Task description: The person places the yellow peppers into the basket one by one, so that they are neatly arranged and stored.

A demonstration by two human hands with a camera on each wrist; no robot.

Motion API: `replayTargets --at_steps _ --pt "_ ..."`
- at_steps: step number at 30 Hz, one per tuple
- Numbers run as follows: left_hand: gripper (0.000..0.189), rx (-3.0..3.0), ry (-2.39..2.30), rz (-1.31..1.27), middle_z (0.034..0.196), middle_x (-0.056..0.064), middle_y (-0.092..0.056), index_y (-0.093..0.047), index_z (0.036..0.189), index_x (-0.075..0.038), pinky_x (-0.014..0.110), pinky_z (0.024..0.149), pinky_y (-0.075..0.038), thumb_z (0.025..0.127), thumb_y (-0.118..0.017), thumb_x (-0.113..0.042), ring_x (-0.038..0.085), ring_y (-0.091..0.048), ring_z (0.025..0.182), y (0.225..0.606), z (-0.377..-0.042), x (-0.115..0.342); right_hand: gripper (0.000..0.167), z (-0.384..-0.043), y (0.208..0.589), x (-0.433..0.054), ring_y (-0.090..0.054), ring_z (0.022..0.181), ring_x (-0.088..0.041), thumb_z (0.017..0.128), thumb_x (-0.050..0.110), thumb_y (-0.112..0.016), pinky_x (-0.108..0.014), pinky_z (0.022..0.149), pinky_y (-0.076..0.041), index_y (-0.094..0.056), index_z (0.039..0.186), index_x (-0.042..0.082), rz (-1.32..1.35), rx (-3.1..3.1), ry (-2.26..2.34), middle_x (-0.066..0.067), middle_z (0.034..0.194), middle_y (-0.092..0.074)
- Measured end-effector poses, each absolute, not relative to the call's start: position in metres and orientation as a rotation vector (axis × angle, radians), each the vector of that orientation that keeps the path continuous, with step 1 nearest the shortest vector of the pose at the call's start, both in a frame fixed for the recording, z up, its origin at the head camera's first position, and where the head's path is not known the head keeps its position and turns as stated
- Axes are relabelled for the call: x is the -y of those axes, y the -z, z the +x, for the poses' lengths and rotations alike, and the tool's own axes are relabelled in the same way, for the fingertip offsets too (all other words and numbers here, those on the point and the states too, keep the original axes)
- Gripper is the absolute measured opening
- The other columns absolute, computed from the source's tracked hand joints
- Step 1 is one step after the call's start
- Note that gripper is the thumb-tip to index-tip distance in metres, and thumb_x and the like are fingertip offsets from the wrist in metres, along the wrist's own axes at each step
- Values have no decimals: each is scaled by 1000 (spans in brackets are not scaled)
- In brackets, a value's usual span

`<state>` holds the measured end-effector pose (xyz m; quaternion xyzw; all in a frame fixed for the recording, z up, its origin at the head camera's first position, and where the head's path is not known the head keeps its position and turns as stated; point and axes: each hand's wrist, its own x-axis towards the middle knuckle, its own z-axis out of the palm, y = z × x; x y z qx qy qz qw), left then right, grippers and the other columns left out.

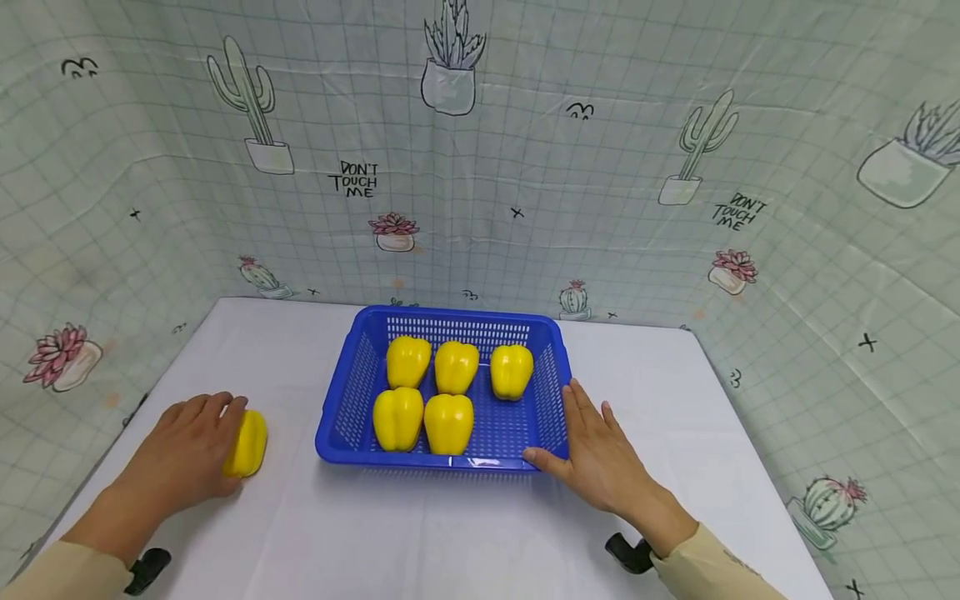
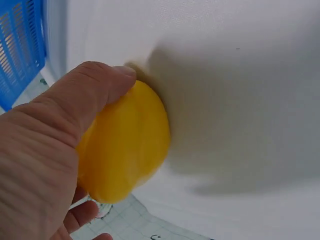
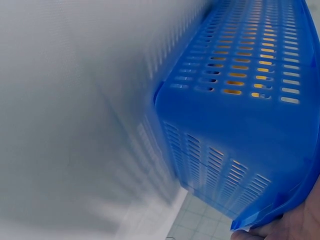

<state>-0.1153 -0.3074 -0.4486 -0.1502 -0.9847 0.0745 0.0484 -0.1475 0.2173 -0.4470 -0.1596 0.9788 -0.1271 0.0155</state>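
My left hand [image 1: 183, 450] grips a yellow bell pepper [image 1: 251, 446] at the left side of the white table. In the left wrist view the thumb lies over the top of the bell pepper [image 2: 127, 145], with the other fingers partly hidden behind it. A blue plastic basket [image 1: 480, 463] stands in the middle, holding several more yellow bell peppers [image 1: 448, 423]. Against its front right corner rests my right hand [image 1: 600, 458], fingers extended along the right rim and thumb on the front rim. The right wrist view shows the slotted outer wall of the basket [image 3: 235, 122].
The white tabletop [image 1: 450, 533] runs around the basket on all sides. Behind and beside it hangs a grid-patterned cloth [image 1: 495, 183] printed with cacti. Inside the basket, bare floor shows at the front right. A black strap piece [image 1: 628, 553] sits under each wrist.
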Motion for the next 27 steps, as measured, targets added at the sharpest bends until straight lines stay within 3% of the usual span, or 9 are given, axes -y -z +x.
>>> replayTargets --at_steps 8,14,19,27 --pt "95 2978 -312 -425 102 26 -57 -52 119 12 62 81 -51 61 -97 -47 43 -54 94 450 -122 303 114 -147 446 -216 -27 159 -46 96 75 -55 -68 128 -17 -19 165 -8 -510 -3060 379 -29 173 -18" --pt "90 2775 -179 -487 104 31 -59 -48 120 13 60 79 -57 59 -98 -30 46 -57 92 438 -133 297 114 -146 445 -216 -26 159 -46 96 75 -55 -68 128 -15 -18 165 -7 -501 -3051 379 -29 173 -17" --pt "96 2606 9 -548 112 35 -59 -45 128 15 61 87 -58 58 -101 -19 49 -59 97 420 -148 283 114 -146 445 -217 -26 159 -46 95 75 -56 -68 128 -14 -18 165 -7 -488 -3049 379 -28 173 -17" --pt "99 2610 111 -622 124 31 -55 -40 138 11 63 103 -54 66 -101 -21 47 -56 113 405 -165 258 114 -147 446 -216 -24 160 -45 95 75 -56 -67 129 -16 -19 165 -8 -498 -3051 378 -29 173 -17"
